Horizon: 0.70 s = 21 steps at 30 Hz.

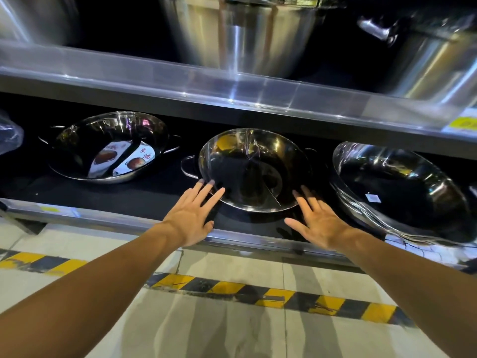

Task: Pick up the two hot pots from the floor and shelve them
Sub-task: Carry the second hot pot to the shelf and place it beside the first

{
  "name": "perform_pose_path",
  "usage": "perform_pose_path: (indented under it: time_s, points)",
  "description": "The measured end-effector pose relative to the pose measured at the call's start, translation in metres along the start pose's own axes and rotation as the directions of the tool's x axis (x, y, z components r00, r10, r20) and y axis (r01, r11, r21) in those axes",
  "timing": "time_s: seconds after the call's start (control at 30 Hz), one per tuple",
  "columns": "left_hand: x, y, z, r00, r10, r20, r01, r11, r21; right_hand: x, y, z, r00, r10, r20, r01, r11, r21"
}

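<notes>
Neither hand grips anything: our left hand (189, 220) and right hand (318, 223) lie flat and open, palms down, at the centre of the frame. The left fingertips (211, 186) touch the near rim of a divided hot pot (254, 169); the right fingertips (300, 193) sit at its other near edge, and we cannot tell whether they make contact.

Nearest us, along the bottom of the frame, runs the pale floor with its yellow-and-black hazard tape (271, 297). No pot is on the visible floor. Above it, the lower shelf (124, 223) holds the divided pot at centre, tilted toward us. A second hot pot (108, 147) with a printed card inside rests at centre left, well apart. A stack of steel pans (402, 192) leans at the right. We judge both hot pots shelved, with this one getting a final nudge.

To do it well, we would press evenly on both sides of the rim so the pot slides straight back, clear of the stack, and settles without rocking.

Farthest, across the top of the frame, the upper shelf (232, 89) carries large stockpots (247, 37), cropped and blurred. The card's text and the yellow shelf tag (462, 124) are unreadable.
</notes>
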<state>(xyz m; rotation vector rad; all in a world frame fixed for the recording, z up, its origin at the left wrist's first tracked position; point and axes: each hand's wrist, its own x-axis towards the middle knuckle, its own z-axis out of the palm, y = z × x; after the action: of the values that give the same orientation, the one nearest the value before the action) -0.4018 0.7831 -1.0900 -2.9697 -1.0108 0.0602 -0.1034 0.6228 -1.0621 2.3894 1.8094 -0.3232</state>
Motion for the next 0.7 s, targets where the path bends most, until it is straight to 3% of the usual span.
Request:
perform_pose_path:
  time_s: [0.27,0.5,0.6,0.7]
  points:
    - [0.003,-0.023,-0.006,0.985,-0.166,0.04,0.165,0.986,0.036,0.007,-0.034,0.01,0.995,-0.097,-0.029,0.095,0.992,-0.079]
    - [-0.014,-0.008,0.003,0.996,0.059,-0.064,-0.062,0.998,-0.035,0.003,-0.017,0.0,0.963,-0.116,-0.242,0.071,0.979,-0.19]
    - [-0.013,-0.009,0.008,0.998,0.059,-0.028,-0.062,0.989,-0.132,0.0,-0.019,0.002,0.961,-0.097,-0.26,0.014,0.953,-0.304]
    - [-0.008,-0.013,0.009,0.999,0.049,-0.015,-0.051,0.98,-0.19,-0.003,-0.03,0.013,0.966,-0.072,-0.246,0.001,0.961,-0.277]
